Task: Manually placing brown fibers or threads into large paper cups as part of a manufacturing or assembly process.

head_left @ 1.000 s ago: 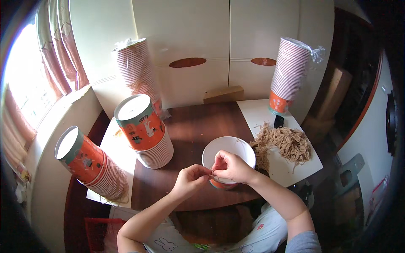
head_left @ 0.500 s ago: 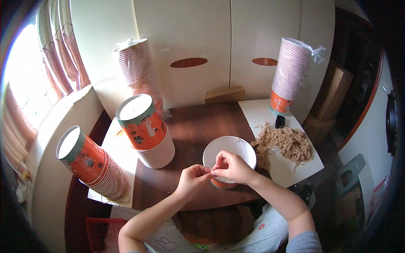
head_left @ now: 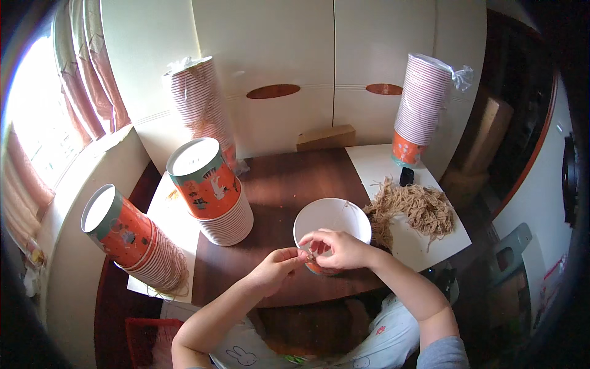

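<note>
A white-lined paper bucket (head_left: 332,212) with an orange outer wall stands at the table's front edge, its mouth up. A thin strand of twine shows near its far rim. My left hand (head_left: 275,270) pinches what looks like a tan strand end at the bucket's near left side, thumb and forefinger together. Close against it, my right hand (head_left: 344,251) is over the near rim with its fingers curled toward the left fingertips. What lies between the right fingers is too small to make out. A heap of tan twine (head_left: 424,209) lies just right of the bucket.
Two tall stacks of nested buckets, one upright (head_left: 206,181) and one leaning (head_left: 135,237), stand on the left. Wrapped stacks stand at the back left (head_left: 200,101) and back right (head_left: 421,104). A small black object (head_left: 407,177) sits behind the twine.
The fingers of my right hand have lowered and curled over the near rim, and the hand has tilted. My left hand stays pinched, slightly lower and turned.
</note>
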Motion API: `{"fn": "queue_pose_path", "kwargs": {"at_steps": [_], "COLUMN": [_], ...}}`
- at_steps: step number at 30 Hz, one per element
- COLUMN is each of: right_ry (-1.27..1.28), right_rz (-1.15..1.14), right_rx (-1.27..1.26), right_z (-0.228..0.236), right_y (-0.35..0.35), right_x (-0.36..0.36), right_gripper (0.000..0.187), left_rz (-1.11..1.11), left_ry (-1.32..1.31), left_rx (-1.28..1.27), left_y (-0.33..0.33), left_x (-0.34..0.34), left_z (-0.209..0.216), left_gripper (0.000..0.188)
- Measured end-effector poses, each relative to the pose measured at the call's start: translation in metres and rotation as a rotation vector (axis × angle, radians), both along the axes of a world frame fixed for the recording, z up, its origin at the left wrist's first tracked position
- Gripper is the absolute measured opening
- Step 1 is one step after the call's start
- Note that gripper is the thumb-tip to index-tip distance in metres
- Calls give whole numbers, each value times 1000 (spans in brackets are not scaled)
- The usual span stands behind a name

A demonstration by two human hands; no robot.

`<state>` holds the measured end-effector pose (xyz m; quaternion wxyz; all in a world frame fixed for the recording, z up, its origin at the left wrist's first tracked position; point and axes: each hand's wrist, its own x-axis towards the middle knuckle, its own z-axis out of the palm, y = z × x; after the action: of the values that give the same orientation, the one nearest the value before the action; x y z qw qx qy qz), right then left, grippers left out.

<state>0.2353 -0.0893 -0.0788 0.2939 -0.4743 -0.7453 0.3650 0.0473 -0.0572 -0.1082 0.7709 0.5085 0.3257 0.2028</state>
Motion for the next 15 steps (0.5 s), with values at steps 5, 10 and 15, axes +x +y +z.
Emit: {"fn": "queue_pose_path", "kwargs": {"at_steps": [5, 10, 15], "right_ry": [-138, -86, 80], "right_rz": [80, 113, -53], "right_rx": [178, 258, 152], "right_z": [-12, -8, 1], "right_y": [5, 7, -2], "right_x": [14, 18, -3], "right_gripper": [22, 22, 24], "left_rz": [-41, 37, 93], "left_ry": [-50, -204, -166], "left_rx": [-139, -268, -215], "left_y": [0, 1, 10], "left_x": [-4, -5, -8], "left_z": [3, 11, 6], "left_gripper": [16, 12, 10]}}
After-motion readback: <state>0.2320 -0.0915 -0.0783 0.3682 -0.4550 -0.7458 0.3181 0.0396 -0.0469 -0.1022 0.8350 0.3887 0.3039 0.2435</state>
